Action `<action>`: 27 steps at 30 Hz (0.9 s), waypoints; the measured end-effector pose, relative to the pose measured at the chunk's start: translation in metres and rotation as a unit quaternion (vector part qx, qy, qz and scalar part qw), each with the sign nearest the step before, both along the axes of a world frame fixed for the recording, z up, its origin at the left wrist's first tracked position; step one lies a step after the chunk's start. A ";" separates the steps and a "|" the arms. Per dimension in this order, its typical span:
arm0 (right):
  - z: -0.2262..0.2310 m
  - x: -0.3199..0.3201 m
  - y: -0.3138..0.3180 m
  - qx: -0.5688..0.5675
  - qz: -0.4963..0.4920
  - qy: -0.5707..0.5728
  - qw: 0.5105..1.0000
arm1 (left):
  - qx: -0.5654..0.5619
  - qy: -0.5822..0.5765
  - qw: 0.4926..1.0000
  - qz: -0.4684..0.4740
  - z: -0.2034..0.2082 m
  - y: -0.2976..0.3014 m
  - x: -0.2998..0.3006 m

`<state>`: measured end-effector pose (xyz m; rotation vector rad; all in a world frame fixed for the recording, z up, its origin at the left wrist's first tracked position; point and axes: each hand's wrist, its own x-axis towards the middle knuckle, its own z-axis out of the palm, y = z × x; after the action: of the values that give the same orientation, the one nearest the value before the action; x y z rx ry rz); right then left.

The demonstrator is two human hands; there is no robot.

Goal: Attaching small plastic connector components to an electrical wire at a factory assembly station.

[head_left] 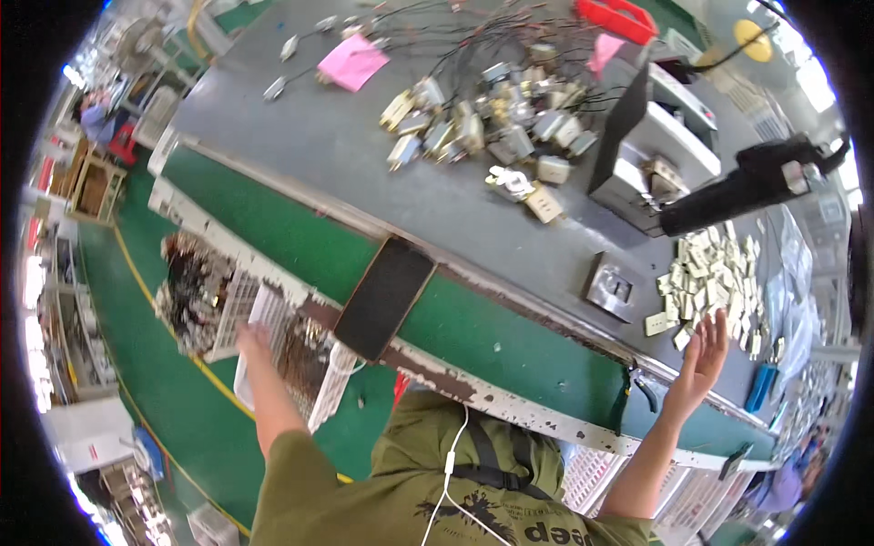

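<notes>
My left hand (255, 340) reaches down at the left, beside a white plastic crate (244, 378) below the bench edge. Motion smears its fingers, so what they hold, if anything, cannot be made out. My right hand (705, 360) is raised at the right front of the grey bench, palm partly showing, fingers stretched out and holding nothing. Just beyond it lies a heap of small cream plastic socket pieces (706, 287). A square metal fixture (612, 288) rests to the left of that heap.
A machine (655, 146) with a black arm (737, 187) stands at the back right. Wired metal-cased connectors (492, 118) cover the middle. A phone (385, 298) lies across the front rail, with pliers (642, 387) farther right. Pink paper (353, 63) and a red bin (619, 18) are behind.
</notes>
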<state>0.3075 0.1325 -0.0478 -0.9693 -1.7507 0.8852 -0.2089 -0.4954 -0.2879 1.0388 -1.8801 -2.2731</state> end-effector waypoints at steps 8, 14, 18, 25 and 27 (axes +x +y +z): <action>0.014 -0.010 -0.018 0.041 0.042 0.023 0.998 | -0.300 0.467 0.723 -0.412 0.275 0.390 0.073; 0.024 -0.037 -0.035 0.035 0.125 -0.019 0.991 | -0.423 0.251 0.513 -0.703 0.275 0.509 0.130; 0.027 -0.035 -0.044 -0.007 0.153 -0.028 0.988 | -0.378 0.306 0.563 -0.668 0.253 0.521 0.140; 0.065 -0.073 -0.066 -0.010 0.304 -0.077 0.949 | -0.050 0.111 0.592 -0.797 0.312 0.458 0.222; 0.065 -0.092 -0.077 -0.035 0.323 -0.054 0.944 | -0.012 0.160 0.535 -0.830 0.315 0.453 0.237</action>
<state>0.2156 0.0560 0.0173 -0.4804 -2.1903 1.3268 0.0282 -0.0427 0.0270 -2.1135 -2.9208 -2.1282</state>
